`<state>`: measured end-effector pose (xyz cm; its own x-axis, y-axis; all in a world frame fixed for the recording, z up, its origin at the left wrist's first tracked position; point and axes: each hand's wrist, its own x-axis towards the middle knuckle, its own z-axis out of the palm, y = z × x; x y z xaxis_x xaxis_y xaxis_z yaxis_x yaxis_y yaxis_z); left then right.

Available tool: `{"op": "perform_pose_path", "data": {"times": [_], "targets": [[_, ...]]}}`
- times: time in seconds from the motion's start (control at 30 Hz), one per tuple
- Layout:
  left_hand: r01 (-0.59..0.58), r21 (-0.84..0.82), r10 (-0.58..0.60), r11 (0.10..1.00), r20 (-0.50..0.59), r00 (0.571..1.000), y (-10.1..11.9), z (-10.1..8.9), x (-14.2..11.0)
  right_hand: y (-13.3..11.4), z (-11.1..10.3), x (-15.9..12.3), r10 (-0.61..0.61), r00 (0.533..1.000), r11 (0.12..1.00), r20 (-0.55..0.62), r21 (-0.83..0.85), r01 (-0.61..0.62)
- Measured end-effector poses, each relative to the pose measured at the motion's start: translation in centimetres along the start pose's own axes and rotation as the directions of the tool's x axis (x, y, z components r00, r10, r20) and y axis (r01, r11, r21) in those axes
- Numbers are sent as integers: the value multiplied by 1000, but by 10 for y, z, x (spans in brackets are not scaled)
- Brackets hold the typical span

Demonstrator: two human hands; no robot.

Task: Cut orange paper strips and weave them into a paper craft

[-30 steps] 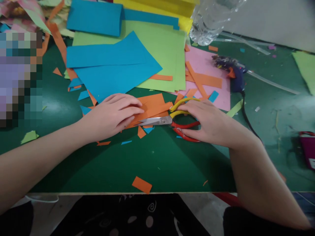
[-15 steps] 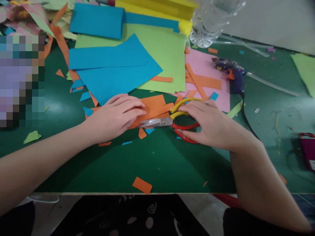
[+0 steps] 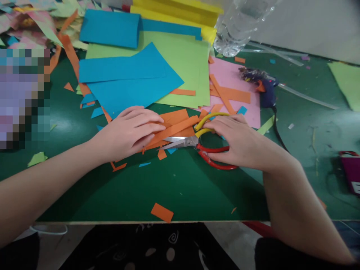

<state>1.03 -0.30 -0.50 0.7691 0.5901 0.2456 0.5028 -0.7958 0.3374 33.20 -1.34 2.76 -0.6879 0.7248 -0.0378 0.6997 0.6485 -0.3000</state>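
Head camera view: a clear, fluted vessel [image 3: 234,30] sat at the back of the table [image 3: 157,191], its upper part cut off, and I couldn't make out whether it held anything. Beside it, yellow paper [image 3: 174,10] was creased into a trough-like shape, and a blue sheet [image 3: 109,29] was folded over like a flat sleeve, its inside out of sight. Coarse blocks masked whatever was at the left edge, just below a heap of crumpled pastel scraps [image 3: 42,24]. A purple object [image 3: 351,168] at the right edge was cut off too. The orange paper [image 3: 176,117] lay near the front, partly under the left hand [image 3: 129,129], with a narrow orange strip [image 3: 180,126] slanting across it. That hand was laid palm down; some of it was hidden, so I couldn't tell whether its grip pinched anything. The right hand [image 3: 239,140] had its grip closed round the handles of the scissors [image 3: 191,141], one loop yellow and one red; their pointed metal blades stood apart at the paper's near edge, though whether any paper was between them was hard to see. Farther back, smooth light green sheets [image 3: 195,71] lay flat, and a pink sheet [image 3: 251,117] carried loose orange pieces. A dark blue glue gun [image 3: 268,93], its front end crusted and rough, lay partly over the pink.
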Motion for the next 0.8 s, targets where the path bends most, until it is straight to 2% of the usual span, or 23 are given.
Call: {"op": "perform_pose_path", "data": {"times": [0.17,0.4,0.8], "targets": [[-30,25,29,999,56,998,-1,4,-1,3,-1,-2,1,1000,1000,11,-20,-1],[-73,1,73,997,43,996,1,6,0,4,-2,-1,-9,1000,1000,-10,-25,9],[-77,35,75,996,49,996,2,8,-2,6,0,-1,-69,998,997,-17,-20,68]]}}
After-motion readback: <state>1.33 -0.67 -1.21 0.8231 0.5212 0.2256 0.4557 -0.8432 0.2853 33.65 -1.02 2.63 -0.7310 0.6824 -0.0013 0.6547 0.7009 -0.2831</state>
